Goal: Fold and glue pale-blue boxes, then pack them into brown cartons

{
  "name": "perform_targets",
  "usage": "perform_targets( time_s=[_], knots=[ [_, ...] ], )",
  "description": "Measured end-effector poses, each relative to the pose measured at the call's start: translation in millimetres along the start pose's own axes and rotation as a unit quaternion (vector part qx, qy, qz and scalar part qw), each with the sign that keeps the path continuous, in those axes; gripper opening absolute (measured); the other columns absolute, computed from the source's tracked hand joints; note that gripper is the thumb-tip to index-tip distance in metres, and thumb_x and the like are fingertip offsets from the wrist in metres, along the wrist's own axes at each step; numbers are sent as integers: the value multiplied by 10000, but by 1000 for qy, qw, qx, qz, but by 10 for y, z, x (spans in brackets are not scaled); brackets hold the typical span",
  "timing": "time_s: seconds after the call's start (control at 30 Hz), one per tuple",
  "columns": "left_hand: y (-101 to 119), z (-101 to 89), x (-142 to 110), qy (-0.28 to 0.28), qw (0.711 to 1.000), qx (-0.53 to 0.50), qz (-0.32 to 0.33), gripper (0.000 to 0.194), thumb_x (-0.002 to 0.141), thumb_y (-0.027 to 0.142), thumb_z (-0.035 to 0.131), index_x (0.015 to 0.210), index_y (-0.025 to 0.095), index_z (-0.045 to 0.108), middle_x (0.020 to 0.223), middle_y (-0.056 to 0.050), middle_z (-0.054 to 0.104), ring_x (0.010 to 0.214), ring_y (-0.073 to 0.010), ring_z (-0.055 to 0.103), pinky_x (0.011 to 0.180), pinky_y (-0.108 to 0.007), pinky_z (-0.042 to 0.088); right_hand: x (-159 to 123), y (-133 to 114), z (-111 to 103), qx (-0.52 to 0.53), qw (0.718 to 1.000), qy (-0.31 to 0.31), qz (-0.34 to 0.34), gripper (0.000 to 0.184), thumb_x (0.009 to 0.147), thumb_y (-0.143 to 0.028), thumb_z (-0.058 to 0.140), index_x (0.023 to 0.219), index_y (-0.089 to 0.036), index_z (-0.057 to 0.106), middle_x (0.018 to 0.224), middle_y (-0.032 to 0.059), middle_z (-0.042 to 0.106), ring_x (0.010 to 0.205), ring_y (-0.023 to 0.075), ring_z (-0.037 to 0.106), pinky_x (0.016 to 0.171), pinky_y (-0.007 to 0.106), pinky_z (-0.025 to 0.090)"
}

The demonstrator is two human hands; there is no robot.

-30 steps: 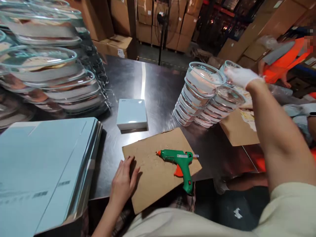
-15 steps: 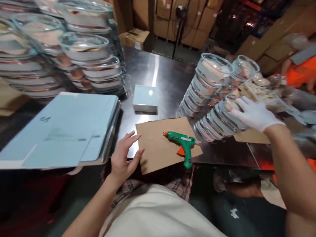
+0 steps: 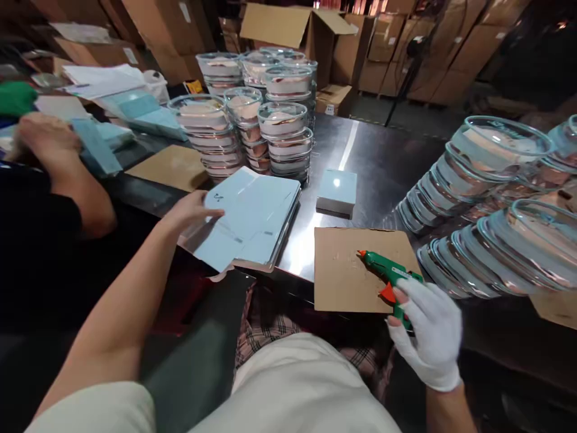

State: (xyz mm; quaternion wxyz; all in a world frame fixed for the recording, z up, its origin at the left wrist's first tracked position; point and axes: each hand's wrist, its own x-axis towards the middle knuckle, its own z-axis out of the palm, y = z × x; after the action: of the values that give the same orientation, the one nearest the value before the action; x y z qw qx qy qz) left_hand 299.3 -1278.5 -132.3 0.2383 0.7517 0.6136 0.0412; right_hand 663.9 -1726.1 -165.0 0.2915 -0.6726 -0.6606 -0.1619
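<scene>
My left hand (image 3: 192,210), bare, reaches to the left side of a stack of light blue flat sheets (image 3: 256,210), thumb stretched over the top sheet; whether it pinches an edge is unclear. In a white glove with bare fingertips, my right hand (image 3: 426,328) hovers at the handle of a green hot glue gun (image 3: 383,264) with an orange trigger and nozzle. Its thumb and fingers are apart on either side of the handle, not closed round it. Under the glue gun lies a piece of brown cardboard (image 3: 345,270). Behind the cardboard sits a small light blue box (image 3: 337,191).
Stacked glass bowls (image 3: 286,141) with pale padding between them stand behind the sheets. More leaning bowl stacks (image 3: 464,174) rise at the right. A co-worker's arm (image 3: 67,168) is at the far left, near another cardboard piece (image 3: 169,167). An open carton (image 3: 274,27) is behind.
The view has swung left. My right hand has left the bowl stack and come to the glue gun. My left hand has moved from beside the cardboard to the blue sheets.
</scene>
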Motion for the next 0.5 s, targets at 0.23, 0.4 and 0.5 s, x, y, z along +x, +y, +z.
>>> perform_targets(
  time_s=[0.23, 0.4, 0.5],
  knots=[
    [544, 101, -1444, 215, 929, -88, 288, 454, 958, 590, 735, 1251, 246, 760, 1121, -21, 798, 931, -276, 739, 858, -402, 597, 288, -525, 245, 48, 996, 73, 24, 677, 998, -185, 643, 1644, -280, 462, 1391, 129, 700, 1331, 297, 659, 1093, 481, 567],
    [698, 1091, -2034, 53, 874, -173, 450, 171, 1032, 373, 710, 1111, 231, 763, 949, -5, 817, 785, -163, 767, 708, -235, 578, 422, -711, 467, 87, 985, 83, 126, 321, 1009, -194, 637, 1326, -230, 673, 1121, 89, 764, 1051, 224, 720, 961, 377, 588],
    [455, 1434, -2120, 73, 872, -215, 434, 75, 1009, 250, 738, 1077, 219, 745, 938, -5, 811, 799, -150, 774, 764, -224, 599, 230, -675, 480, 179, 961, 7, 210, 203, 1026, -294, 637, 1182, -194, 721, 1091, 97, 778, 1032, 227, 727, 952, 363, 583]
  ],
)
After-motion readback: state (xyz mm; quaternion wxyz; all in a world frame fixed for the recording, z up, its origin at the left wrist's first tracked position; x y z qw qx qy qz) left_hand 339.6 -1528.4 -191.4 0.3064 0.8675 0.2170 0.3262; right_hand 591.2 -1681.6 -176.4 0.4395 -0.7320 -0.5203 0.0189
